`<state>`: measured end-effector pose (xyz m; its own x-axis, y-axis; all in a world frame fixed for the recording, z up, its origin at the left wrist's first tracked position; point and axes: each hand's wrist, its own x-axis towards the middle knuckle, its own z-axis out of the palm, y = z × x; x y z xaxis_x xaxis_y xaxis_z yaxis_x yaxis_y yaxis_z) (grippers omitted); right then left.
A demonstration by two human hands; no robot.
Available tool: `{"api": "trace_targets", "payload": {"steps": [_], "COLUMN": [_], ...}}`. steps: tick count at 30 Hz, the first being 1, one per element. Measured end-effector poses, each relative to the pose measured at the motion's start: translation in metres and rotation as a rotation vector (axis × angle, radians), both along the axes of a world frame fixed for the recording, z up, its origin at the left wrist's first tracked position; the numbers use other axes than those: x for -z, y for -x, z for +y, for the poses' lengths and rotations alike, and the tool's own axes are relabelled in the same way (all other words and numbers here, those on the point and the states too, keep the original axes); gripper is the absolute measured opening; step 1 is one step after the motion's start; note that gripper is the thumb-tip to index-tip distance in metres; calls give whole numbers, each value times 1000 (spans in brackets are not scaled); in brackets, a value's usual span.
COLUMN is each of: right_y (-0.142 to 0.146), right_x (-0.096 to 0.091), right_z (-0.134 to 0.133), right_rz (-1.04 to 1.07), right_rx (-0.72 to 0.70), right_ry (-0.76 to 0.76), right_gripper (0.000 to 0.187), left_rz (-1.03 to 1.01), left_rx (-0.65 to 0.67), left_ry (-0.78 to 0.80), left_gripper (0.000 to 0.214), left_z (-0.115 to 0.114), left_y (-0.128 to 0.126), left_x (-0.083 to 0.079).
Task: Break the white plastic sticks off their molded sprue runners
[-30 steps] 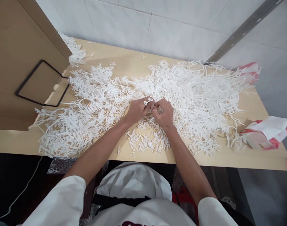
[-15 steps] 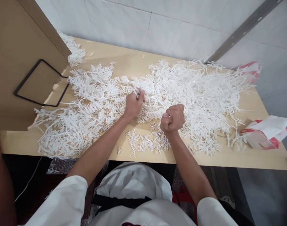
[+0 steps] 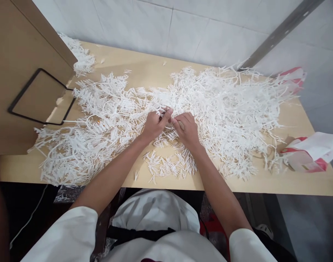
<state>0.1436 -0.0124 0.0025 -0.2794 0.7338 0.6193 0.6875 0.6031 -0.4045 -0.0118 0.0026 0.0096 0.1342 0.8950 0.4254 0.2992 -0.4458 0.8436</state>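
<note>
My left hand (image 3: 152, 126) is closed in a pinch on a thin white branched plastic piece, which is mostly covered by the fingers. Right beside it, my right hand (image 3: 188, 130) has thumb and fingers pressed together, the fingertips meeting those of the left. What the right fingers pinch is hidden. Around and beneath both hands lie heaps of white branched pieces, one heap (image 3: 95, 138) to the left and a larger heap (image 3: 232, 109) to the right. Short white twig-like bits (image 3: 169, 165) are scattered between my forearms.
At the left stands a large cardboard box (image 3: 24, 47) with a black wire frame (image 3: 24, 89) against it. A red and white plastic bag (image 3: 309, 154) lies at the right end of the wooden table (image 3: 270, 183); another bag (image 3: 293, 78) is behind. A tiled wall (image 3: 188, 32) borders the back.
My right hand has moved up and left from the front of the right heap to meet my left hand. The left hand keeps its pinch in nearly the same spot.
</note>
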Motion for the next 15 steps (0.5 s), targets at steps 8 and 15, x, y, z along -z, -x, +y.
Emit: {"api": "trace_targets", "payload": {"steps": [8, 15], "right_y": [5, -3], "right_x": [-9, -7], "right_z": [-18, -4], "right_rz": [160, 247], "right_rx": [-29, 234], "right_ry": [-331, -46], "right_gripper": [13, 18], "left_rz": [-103, -37], "left_rx": [-143, 116], "left_ry": [106, 121], "left_gripper": [45, 45], "left_z": [13, 2], "left_y": [2, 0], "left_x": [6, 1]}}
